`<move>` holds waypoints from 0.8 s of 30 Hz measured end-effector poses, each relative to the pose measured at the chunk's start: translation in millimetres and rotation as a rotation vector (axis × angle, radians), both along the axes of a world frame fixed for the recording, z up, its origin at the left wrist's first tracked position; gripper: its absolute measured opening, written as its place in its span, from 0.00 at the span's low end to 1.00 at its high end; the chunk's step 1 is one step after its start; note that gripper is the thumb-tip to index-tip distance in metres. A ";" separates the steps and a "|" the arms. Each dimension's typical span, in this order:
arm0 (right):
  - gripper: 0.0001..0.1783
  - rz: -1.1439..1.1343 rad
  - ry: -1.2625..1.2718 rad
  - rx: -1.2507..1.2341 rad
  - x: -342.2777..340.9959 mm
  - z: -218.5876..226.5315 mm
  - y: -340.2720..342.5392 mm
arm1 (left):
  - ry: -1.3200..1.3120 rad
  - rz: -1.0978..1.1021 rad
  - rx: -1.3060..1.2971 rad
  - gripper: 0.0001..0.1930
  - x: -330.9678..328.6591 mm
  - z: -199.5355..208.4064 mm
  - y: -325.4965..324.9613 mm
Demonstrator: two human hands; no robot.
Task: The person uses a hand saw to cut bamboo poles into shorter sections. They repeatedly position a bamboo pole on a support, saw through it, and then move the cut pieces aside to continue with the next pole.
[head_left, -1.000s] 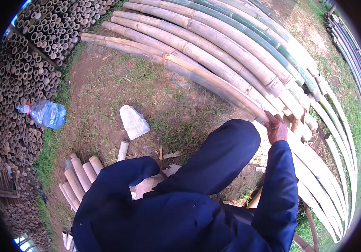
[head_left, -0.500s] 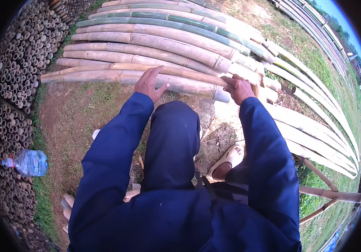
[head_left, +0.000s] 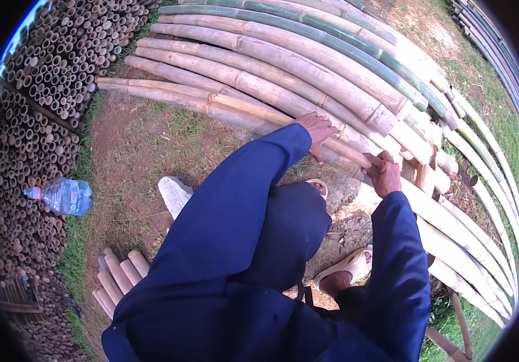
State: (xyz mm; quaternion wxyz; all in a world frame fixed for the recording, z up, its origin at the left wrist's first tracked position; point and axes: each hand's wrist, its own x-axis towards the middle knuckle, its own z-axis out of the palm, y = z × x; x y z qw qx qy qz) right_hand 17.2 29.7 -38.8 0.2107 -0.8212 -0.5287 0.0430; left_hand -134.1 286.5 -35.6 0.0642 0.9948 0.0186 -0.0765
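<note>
"Where's the thin bamboo pole [head_left: 250,107]?"
"Along the near edge of the bamboo row [head_left: 325,86]."
"Grip?"
"Left hand [head_left: 316,131] spread open across it; right hand [head_left: 385,175] curled on its right end."

Slim pole [head_left: 254,109] along thicker bamboo [head_left: 238,117]

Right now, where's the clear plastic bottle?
In the head view, the bottle is at the left, beside the grass strip and the stacked bamboo.

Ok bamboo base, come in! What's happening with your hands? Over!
Right hand at the right end of a slender bamboo piece. Left hand spread across it, thumb apart. Plastic bottle off to the left, out of the way.
</note>
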 end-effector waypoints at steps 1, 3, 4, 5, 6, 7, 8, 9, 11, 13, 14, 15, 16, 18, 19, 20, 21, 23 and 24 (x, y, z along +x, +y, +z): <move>0.28 0.011 0.024 -0.009 2.5 -3.9 0.5 | 0.042 0.012 -0.017 0.53 2.6 -1.8 -1.5; 0.29 -0.001 0.100 -0.146 5.9 -9.1 1.3 | 0.083 0.037 -0.052 0.54 4.8 -2.4 -1.7; 0.29 -0.031 0.106 -0.141 6.8 -10.4 1.7 | 0.082 0.048 -0.073 0.54 5.4 -2.3 -2.2; 0.31 -0.022 0.089 -0.148 7.3 -11.1 2.2 | 0.099 0.058 -0.090 0.54 5.8 -1.8 -1.8; 0.30 0.010 0.068 -0.109 7.3 -10.9 2.7 | 0.089 0.058 -0.097 0.54 6.0 -1.5 -1.7; 0.30 0.018 0.026 -0.076 6.9 -9.8 3.2 | 0.099 0.062 -0.102 0.54 5.8 -1.0 -1.4; 0.30 0.021 -0.017 -0.061 6.2 -7.9 3.6 | 0.102 0.062 -0.113 0.54 5.6 -0.5 -1.4; 0.30 0.027 -0.012 -0.035 5.4 -5.0 4.1 | 0.093 0.068 -0.105 0.54 5.1 0.2 -1.1; 0.30 0.001 0.008 -0.082 3.6 3.2 5.3 | 0.080 0.068 -0.114 0.54 4.5 2.0 -1.6; 0.30 0.018 -0.032 -0.071 2.5 14.5 7.1 | 0.087 0.063 -0.109 0.53 4.7 5.9 -1.8; 0.30 0.002 -0.006 -0.159 2.2 21.1 7.9 | 0.105 0.063 -0.106 0.53 5.1 9.2 -2.0; 0.30 0.013 0.010 -0.174 2.1 28.1 8.4 | 0.102 0.071 -0.104 0.53 6.2 13.8 -1.4; 0.30 0.028 -0.062 -0.076 2.2 35.6 8.8 | 0.110 0.082 -0.101 0.53 8.4 20.2 -0.5; 0.29 0.004 -0.070 -0.117 2.9 50.1 9.0 | 0.082 0.103 -0.119 0.52 8.8 33.4 -1.7; 0.30 -0.010 -0.073 -0.056 3.3 56.7 8.8 | 0.042 0.113 -0.132 0.52 8.8 42.2 1.4; 0.30 -0.004 -0.126 0.012 3.6 62.5 8.3 | 0.012 0.124 -0.141 0.52 8.9 51.5 4.6; 0.29 -0.010 -0.170 0.018 3.6 67.2 7.5 | -0.023 0.109 -0.161 0.52 9.7 60.4 6.6; 0.29 0.010 -0.242 0.115 2.5 72.5 4.6 | -0.007 0.131 -0.184 0.52 5.8 72.8 8.2; 0.29 -0.012 -0.214 0.029 1.3 72.8 2.9 | -0.020 0.131 -0.193 0.52 4.1 76.2 8.3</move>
